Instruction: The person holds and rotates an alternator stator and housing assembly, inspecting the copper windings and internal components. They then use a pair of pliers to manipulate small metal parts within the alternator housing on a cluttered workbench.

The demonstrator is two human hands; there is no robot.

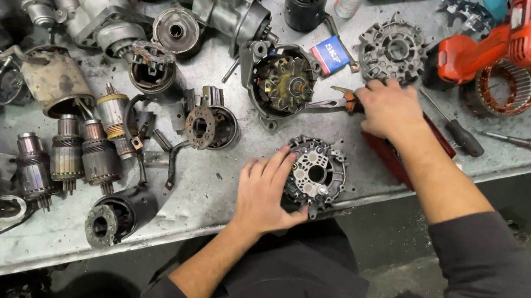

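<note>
My left hand (267, 195) rests on a round grey rectifier plate (318, 172) near the front edge of the metal workbench (217, 191), fingers curled around its left side. My right hand (389, 108) is closed on the orange handles of a pair of pliers (337, 101), whose jaws point left toward an open alternator housing (282, 83) with a copper-coloured core. A red flat case (387, 153) lies under my right forearm.
Several starter armatures (79, 149), motor housings (119, 215) and end caps (392, 49) crowd the bench's left and back. An orange power drill (506, 41), a copper stator winding (502, 90), two screwdrivers (464, 135) and a small blue box (330, 53) lie at the right.
</note>
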